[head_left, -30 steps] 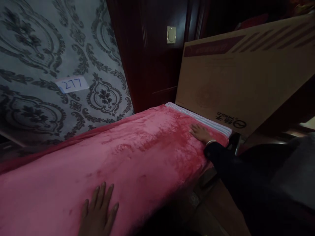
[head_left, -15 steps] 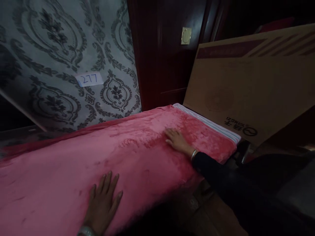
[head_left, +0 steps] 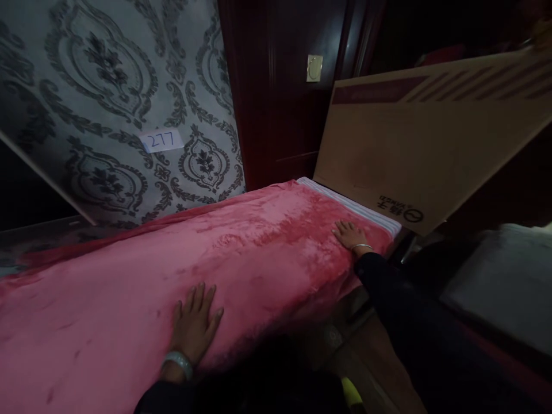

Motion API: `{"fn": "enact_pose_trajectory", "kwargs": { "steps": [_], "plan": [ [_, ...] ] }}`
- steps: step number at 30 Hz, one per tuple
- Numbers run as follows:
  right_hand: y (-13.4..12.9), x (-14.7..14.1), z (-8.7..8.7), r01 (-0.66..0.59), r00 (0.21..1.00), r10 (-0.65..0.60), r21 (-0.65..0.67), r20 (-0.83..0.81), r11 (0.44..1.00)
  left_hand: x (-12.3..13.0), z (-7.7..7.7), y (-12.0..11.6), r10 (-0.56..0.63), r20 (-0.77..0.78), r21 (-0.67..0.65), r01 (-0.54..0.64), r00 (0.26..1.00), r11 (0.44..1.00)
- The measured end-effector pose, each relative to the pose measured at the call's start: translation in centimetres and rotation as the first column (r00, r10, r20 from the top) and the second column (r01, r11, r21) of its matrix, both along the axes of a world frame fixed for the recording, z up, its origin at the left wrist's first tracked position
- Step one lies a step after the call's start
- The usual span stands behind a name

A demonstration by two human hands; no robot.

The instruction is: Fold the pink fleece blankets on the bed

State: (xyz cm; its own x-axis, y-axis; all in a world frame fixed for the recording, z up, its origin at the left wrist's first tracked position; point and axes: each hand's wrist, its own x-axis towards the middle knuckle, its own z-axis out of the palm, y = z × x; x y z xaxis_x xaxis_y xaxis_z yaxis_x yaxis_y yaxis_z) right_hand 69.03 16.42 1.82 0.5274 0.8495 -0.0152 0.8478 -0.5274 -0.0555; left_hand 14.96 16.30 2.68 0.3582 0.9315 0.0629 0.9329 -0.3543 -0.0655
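A pink plush blanket (head_left: 129, 282) lies spread over a long, narrow surface, with lighter and darker patches in its pile. My left hand (head_left: 194, 326) rests palm down on its near side, fingers spread, a pale bangle at the wrist. Farther right, my right hand (head_left: 350, 234) lies flat on the blanket near the far end, fingers apart, with a thin silver bracelet. Just beyond it, a striped white and grey edge (head_left: 349, 202) shows past the end of the blanket. Neither hand grips anything.
A big cardboard sheet or box (head_left: 405, 138) leans at the far end. Patterned wallpaper (head_left: 107, 63) with a paper label reading 277 (head_left: 163, 140) runs along the far side, beside a dark red door or panel (head_left: 271, 86). A greyish flat object (head_left: 500, 287) stands at right.
My right hand has slid right across the blanket toward its striped end. My left hand stays flat in nearly the same spot. The camera view has shifted slightly.
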Motion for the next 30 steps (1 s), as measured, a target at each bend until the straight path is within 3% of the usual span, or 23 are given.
{"fn": "enact_pose_trajectory", "kwargs": {
  "steps": [4, 7, 9, 11, 13, 15, 17, 20, 22, 24, 26, 28, 30],
  "plan": [
    [-4.6, 0.6, 0.1, 0.234, 0.972, -0.232, 0.048, -0.045, 0.971, 0.4, 0.4, 0.1, -0.004, -0.038, -0.009, 0.004, 0.999, 1.000],
    [-5.8, -2.1, 0.7, 0.378, 0.926, -0.372, 0.129, -0.072, 0.917, 0.6, 0.7, 0.1, -0.001, -0.050, -0.005, 0.001, 0.999, 1.000],
    [-5.4, -5.6, 0.9, 0.288, 0.958, -0.284, 0.195, -0.052, 0.938, 0.7, 0.8, 0.1, 0.000, -0.058, -0.014, -0.001, 0.998, 1.000],
    [-4.5, -9.5, 0.9, 0.041, 0.999, -0.037, 0.230, -0.021, 0.972, 0.8, 0.9, 0.1, 0.000, -0.063, -0.020, -0.001, 0.998, 1.000],
    [-3.9, -12.4, 0.6, -0.192, 0.981, 0.196, 0.205, 0.001, 0.960, 0.8, 0.9, 0.1, -0.001, -0.057, -0.021, 0.000, 0.998, 1.000],
    [-4.1, -13.6, 0.1, -0.294, 0.955, 0.295, 0.163, 0.023, 0.942, 0.8, 0.9, 0.1, -0.002, -0.045, -0.017, 0.001, 0.999, 1.000],
    [-5.3, -12.8, -0.2, -0.236, 0.972, 0.232, 0.143, 0.043, 0.961, 0.8, 0.8, 0.1, -0.008, -0.034, -0.008, 0.008, 0.999, 1.000],
    [-7.8, -9.8, -0.2, 0.009, 1.000, -0.012, 0.147, 0.016, 0.989, 0.7, 0.7, 0.1, -0.016, -0.018, -0.002, 0.016, 1.000, 1.000],
    [-9.1, -8.2, 0.3, 0.149, 0.989, -0.148, 0.145, -0.022, 0.978, 0.7, 0.7, 0.1, -0.020, -0.007, -0.011, 0.020, 1.000, 1.000],
    [-9.4, -8.2, 0.9, 0.213, 0.977, -0.211, 0.148, -0.033, 0.966, 0.8, 0.7, 0.2, -0.026, -0.003, -0.017, 0.026, 1.000, 1.000],
    [-8.5, -10.0, 1.2, 0.158, 0.987, -0.157, 0.172, -0.018, 0.972, 1.0, 0.8, 0.3, -0.026, -0.005, -0.022, 0.026, 1.000, 0.999],
    [-7.1, -13.2, 1.0, -0.040, 0.999, 0.039, 0.231, 0.011, 0.972, 1.3, 0.9, -0.1, -0.016, -0.003, -0.042, 0.016, 1.000, 0.999],
    [-5.9, -17.2, 0.2, -0.284, 0.958, 0.282, 0.296, 0.050, 0.912, 1.7, 1.2, -1.0, -0.003, 0.013, -0.075, 0.004, 1.000, 0.997]
  ]
}}
